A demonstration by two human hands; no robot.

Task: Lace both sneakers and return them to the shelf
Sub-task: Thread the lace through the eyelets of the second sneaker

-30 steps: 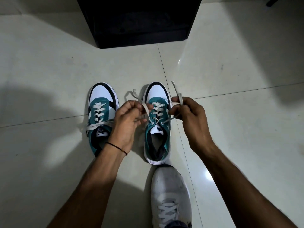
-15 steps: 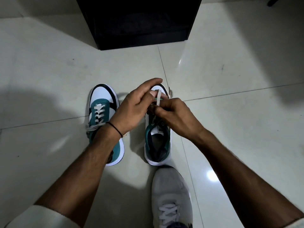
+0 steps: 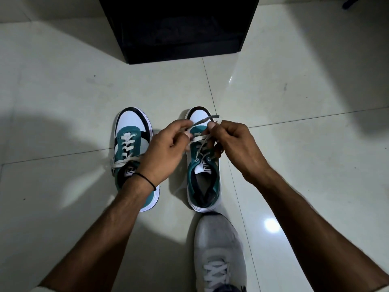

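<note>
Two teal, white and black sneakers stand side by side on the pale tiled floor, toes pointing away from me. The left sneaker [image 3: 131,148] has its white lace crossed through the eyelets, loose ends lying over its tongue. Over the right sneaker [image 3: 203,182] both hands work its white lace [image 3: 202,142]. My left hand [image 3: 166,148] pinches one strand above the eyelets. My right hand [image 3: 233,142] pinches the other strand, whose end sticks out past the toe. The hands hide most of the right sneaker's lacing.
A black shelf unit [image 3: 179,28] stands on the floor straight ahead, its inside dark. My own foot in a grey sneaker [image 3: 219,249] rests just behind the right sneaker's heel. Tiled floor [image 3: 294,165] spreads on both sides.
A second ago the hands held the lace ends apart. Half a second ago they met over the right sneaker's toe. Now they are slightly apart again, with the strands crossed between them.
</note>
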